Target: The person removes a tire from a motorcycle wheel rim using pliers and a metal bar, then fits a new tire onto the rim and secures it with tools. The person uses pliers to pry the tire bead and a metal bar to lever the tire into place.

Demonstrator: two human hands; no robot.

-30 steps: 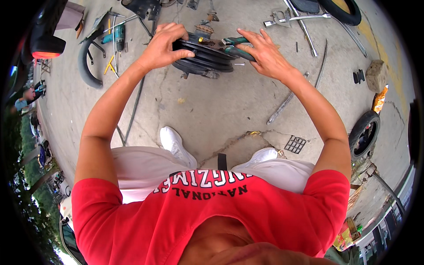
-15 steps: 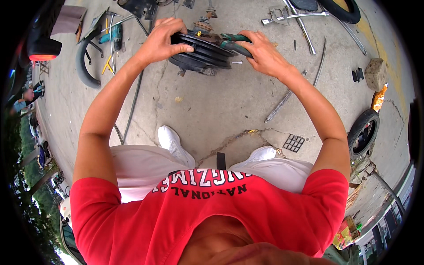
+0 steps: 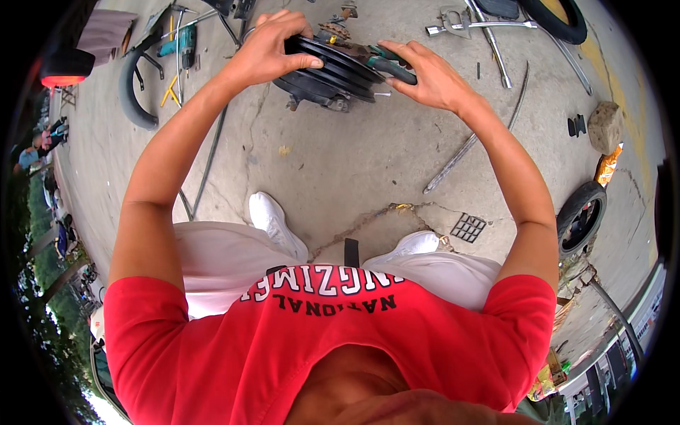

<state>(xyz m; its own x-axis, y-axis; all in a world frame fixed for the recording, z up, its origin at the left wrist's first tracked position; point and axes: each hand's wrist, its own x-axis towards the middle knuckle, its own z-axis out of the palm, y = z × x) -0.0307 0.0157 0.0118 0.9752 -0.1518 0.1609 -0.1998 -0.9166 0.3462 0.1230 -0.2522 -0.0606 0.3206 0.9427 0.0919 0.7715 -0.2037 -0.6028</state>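
Note:
A black wheel rim [image 3: 333, 64] is held on edge, tilted, above the concrete in front of my feet. My left hand [image 3: 273, 53] grips its left side, thumb lying along the near edge and fingers over the far side. Closed around the green-and-black handles of a pair of pliers [image 3: 391, 67] is my right hand [image 3: 435, 79]. The pliers' jaws point left against the far right part of the rim, and their tips are hard to make out. A small yellow piece [image 3: 333, 40] shows at the rim's far edge.
Left lie a teal power drill [image 3: 187, 47] and a curved grey fender [image 3: 132, 99]. At the upper right is a cross-shaped lug wrench [image 3: 490, 39]. A long metal bar [image 3: 453, 164], a stone block [image 3: 606, 127] and a small tyred wheel [image 3: 582, 218] rest at the right.
The rim has tilted further, its right side dropping, and both hands have shifted slightly right in the picture. The grip on rim and pliers stays the same.

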